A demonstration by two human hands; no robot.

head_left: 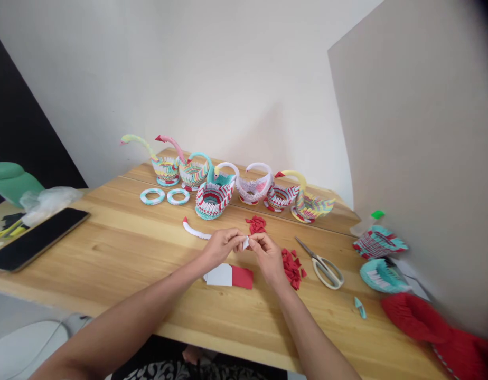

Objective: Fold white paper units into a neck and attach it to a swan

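Between my two hands is a small folded piece of white paper. My left hand pinches its left side, and my right hand pinches its right side. Just below them lie a stack of white paper slips and red paper slips. One pile of folded red paper pieces sits beyond my fingers, and a larger red pile is right of my right hand. A curved white paper neck with a red tip lies partly behind my left hand.
Several folded-paper swans stand along the back of the wooden table, with two paper rings at their left. Scissors lie at right, near teal paper pieces and red cloth. A phone rests at left.
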